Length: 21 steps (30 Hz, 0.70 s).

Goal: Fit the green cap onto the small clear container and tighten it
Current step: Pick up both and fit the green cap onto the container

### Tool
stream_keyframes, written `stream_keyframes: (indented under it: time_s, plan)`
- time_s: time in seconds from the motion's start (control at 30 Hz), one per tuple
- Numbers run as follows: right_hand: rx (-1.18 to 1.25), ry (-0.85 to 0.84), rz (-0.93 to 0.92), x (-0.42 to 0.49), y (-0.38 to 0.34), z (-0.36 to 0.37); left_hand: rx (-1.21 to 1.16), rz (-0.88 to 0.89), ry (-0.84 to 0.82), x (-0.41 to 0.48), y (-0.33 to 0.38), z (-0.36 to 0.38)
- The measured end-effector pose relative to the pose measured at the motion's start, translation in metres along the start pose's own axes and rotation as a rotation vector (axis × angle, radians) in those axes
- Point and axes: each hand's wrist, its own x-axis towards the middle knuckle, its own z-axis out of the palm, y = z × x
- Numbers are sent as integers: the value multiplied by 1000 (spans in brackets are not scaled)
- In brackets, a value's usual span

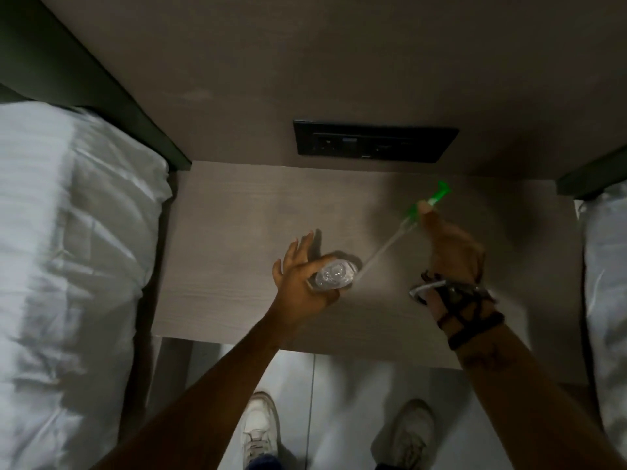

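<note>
My left hand grips the small clear container just above the middle of the wooden bedside table; thumb and palm wrap it while the other fingers splay upward. My right hand holds the green cap, a pump top with a green nozzle pointing to the far right. A long clear dip tube runs from the cap down to the left, and its tip reaches the container's mouth. The cap itself stays well apart from the container.
White bedding lies along the left, and more bedding at the right edge. A black socket panel sits in the wall behind the table. Below the table's front edge are my two white shoes on a pale floor.
</note>
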Motion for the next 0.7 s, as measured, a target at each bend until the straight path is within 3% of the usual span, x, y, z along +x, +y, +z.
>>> stream_keyframes:
  time_s: [0.1,0.17,0.37,0.5,0.6,0.7]
  plan:
    - [243,-26,-131,-27,-14,2,0,23,-35,1,-1,-4]
    - [220,-82,-186,-36,-16,7,33,19,-43,1,-1,-3]
    - [-137,-103,-465,-45,-3,14,3,69,2,6,-13,10]
    - [-443,-262,-662,-53,16,19,3,66,89,6,-16,15]
    - [-557,-353,-714,-57,29,25,-4,77,92,5,-16,18]
    - [-621,-323,-696,-56,36,35,-36,63,94,4,-16,18]
